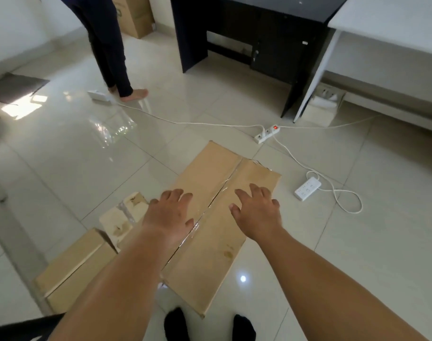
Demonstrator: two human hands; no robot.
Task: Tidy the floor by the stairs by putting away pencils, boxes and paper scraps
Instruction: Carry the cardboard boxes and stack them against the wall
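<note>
Both our hands spread over the flattened box.

Our left hand and right hand reach out palm-down, fingers splayed, over the flattened brown cardboard box lying on the glossy white tiled floor; whether they touch it we cannot tell. Beyond lie a white power strip and a dark desk.
</note>
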